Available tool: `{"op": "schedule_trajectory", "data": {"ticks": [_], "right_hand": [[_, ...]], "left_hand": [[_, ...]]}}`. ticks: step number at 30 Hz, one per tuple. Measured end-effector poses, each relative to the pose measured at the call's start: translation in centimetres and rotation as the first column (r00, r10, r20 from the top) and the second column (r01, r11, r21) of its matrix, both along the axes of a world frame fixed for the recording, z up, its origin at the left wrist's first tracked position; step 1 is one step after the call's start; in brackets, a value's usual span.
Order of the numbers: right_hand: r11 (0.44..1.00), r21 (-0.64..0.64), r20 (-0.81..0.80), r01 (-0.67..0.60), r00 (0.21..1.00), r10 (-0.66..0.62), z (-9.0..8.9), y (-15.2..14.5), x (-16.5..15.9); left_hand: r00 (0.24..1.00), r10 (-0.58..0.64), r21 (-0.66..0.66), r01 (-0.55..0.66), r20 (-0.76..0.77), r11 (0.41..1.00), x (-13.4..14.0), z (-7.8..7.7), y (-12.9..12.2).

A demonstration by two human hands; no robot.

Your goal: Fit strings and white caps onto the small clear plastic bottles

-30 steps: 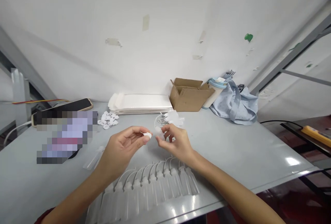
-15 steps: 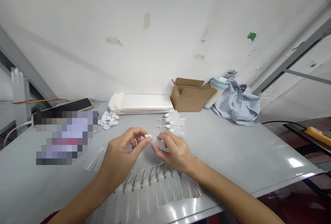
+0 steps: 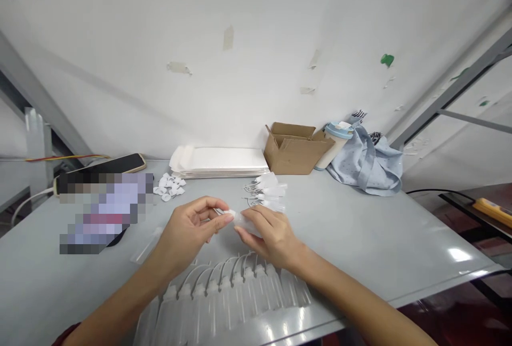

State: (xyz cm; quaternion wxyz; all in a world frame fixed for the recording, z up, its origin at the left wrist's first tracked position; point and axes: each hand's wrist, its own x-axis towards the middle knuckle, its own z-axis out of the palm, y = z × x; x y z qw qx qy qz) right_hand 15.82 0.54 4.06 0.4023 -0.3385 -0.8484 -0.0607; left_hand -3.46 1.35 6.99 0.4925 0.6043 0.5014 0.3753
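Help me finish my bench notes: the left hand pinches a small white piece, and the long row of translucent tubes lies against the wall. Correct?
No, the head view shows the long row of translucent tubes lying along the near edge of the table. The left hand does pinch a small white piece.

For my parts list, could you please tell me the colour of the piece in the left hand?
White; the piece shows best in the head view.

Inscriptions: none legible — pixelated patch (image 3: pixel 110 210) left of the left hand (image 3: pixel 191 227) is unreadable; yellow object (image 3: pixel 492 210) far right of the right hand (image 3: pixel 271 233) shows no readable lettering.
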Motion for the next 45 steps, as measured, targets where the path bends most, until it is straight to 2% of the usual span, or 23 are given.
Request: {"op": "schedule_trajectory", "data": {"ticks": [2,3,4,5,7,9,10,11,13,16,18,20,23,28,31,34,37,38,39,41,43,44,45], "right_hand": [[0.975,-0.218,-0.106,-0.054,0.994,0.031,0.5,-0.3,-0.1],[0.934,-0.346,-0.179,-0.089,0.983,0.027,0.8,-0.5,-0.2],[0.868,-0.477,-0.263,-0.138,0.965,0.008,1.1,-0.6,-0.3],[0.774,-0.600,-0.350,-0.204,0.936,-0.024,1.4,-0.7,-0.4],[0.532,-0.757,-0.510,-0.379,0.852,-0.119,1.6,-0.7,-0.5],[0.316,-0.774,-0.621,-0.549,0.756,-0.207,1.5,-0.5,-0.6],[0.247,-0.754,-0.656,-0.608,0.718,-0.234,1.4,-0.3,-0.7],[0.207,-0.734,-0.679,-0.646,0.692,-0.248,1.3,-0.2,-0.7],[0.187,-0.712,-0.701,-0.676,0.669,-0.247,1.2,-0.1,-0.7],[0.244,-0.726,-0.687,-0.643,0.687,-0.238,1.4,-0.1,-0.7],[0.277,-0.736,-0.675,-0.617,0.702,-0.229,1.6,-0.2,-0.7],[0.277,-0.734,-0.677,-0.620,0.704,-0.216,1.7,-0.3,-0.7],[0.210,-0.700,-0.714,-0.683,0.671,-0.198,1.5,-0.1,-0.6],[0.075,-0.627,-0.765,-0.775,0.594,-0.250,1.0,0.3,-0.4],[0.041,-0.627,-0.755,-0.778,0.595,-0.276,0.9,0.4,-0.4],[0.095,-0.647,-0.750,-0.757,0.608,-0.260,1.1,0.4,-0.5],[0.190,-0.684,-0.729,-0.704,0.648,-0.220,1.6,0.3,-0.4],[0.244,-0.711,-0.703,-0.660,0.682,-0.202,1.8,0.2,-0.3],[0.323,-0.737,-0.664,-0.594,0.725,-0.183,1.9,0.1,-0.2],[0.542,-0.738,-0.551,-0.401,0.822,-0.142,2.0,-0.1,-0.1],[0.762,-0.613,-0.426,-0.206,0.899,-0.099,1.7,-0.3,0.0],[0.845,-0.516,-0.369,-0.140,0.927,-0.071,1.4,-0.4,0.0],[0.905,-0.412,-0.321,-0.105,0.946,-0.036,1.1,-0.5,0.0]], "left_hand": [[0.998,-0.057,0.014,0.057,0.026,0.998,-0.1,0.1,0.1],[0.996,-0.079,0.030,0.078,0.042,0.997,-0.1,0.2,0.2],[0.993,-0.099,0.046,0.097,0.057,0.994,-0.2,0.2,0.3],[0.990,-0.118,0.060,0.114,0.071,0.992,-0.3,0.2,0.4],[0.984,-0.154,0.075,0.147,0.093,0.986,-0.5,0.2,0.7],[0.979,-0.177,0.076,0.169,0.099,0.983,-0.7,0.2,0.8],[0.979,-0.184,0.072,0.178,0.091,0.981,-0.8,0.2,0.9],[0.978,-0.192,0.064,0.187,0.077,0.980,-0.8,0.3,0.9],[0.979,-0.198,0.030,0.197,0.045,0.980,-0.8,0.4,0.9],[0.984,-0.173,0.000,0.173,-0.029,0.985,-0.7,0.6,0.8],[0.984,-0.139,0.047,0.145,-0.112,0.988,-0.5,0.7,0.6],[0.978,-0.111,0.123,0.134,-0.179,0.983,-0.3,0.7,0.4],[0.970,-0.113,0.161,0.149,-0.217,0.976,-0.1,0.9,0.0],[0.951,-0.226,0.031,0.238,-0.213,0.971,-0.4,1.2,-0.5],[0.952,-0.232,0.018,0.241,-0.199,0.970,-0.5,1.2,-0.5],[0.959,-0.202,0.021,0.210,-0.199,0.977,-0.4,1.1,-0.5],[0.963,-0.169,0.029,0.179,-0.207,0.983,-0.3,1.1,-0.4],[0.966,-0.152,0.033,0.162,-0.208,0.986,-0.3,1.1,-0.4],[0.968,-0.141,0.031,0.150,-0.206,0.988,-0.3,1.1,-0.4],[0.973,-0.129,0.018,0.135,-0.191,0.991,-0.4,1.1,-0.3],[0.976,-0.158,-0.008,0.159,-0.150,0.987,-0.4,1.1,-0.3],[0.975,-0.187,-0.022,0.186,-0.121,0.982,-0.5,1.1,-0.2],[0.972,-0.218,-0.032,0.216,-0.089,0.976,-0.5,1.1,-0.2]]}}
